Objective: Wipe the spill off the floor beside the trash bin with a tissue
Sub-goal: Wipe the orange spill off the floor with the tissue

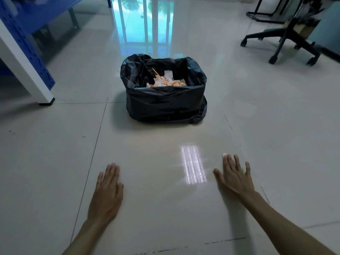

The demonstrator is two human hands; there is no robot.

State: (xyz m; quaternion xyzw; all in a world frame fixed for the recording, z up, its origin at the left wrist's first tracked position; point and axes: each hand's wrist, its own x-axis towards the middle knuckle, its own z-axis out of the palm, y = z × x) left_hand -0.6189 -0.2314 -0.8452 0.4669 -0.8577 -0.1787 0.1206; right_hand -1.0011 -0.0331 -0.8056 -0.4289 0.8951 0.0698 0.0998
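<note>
I see both hands flat and empty: left hand point(107, 188), right hand point(234, 176), fingers spread over the glossy pale tiled floor point(156, 208). Black-bagged trash bin point(163, 100) ahead holds orange-stained crumpled tissues point(166, 82); no spill visible, wiping looks done.

Both hands, left point(107, 190) and right point(234, 176), spread flat before the trash bin point(163, 102).
</note>
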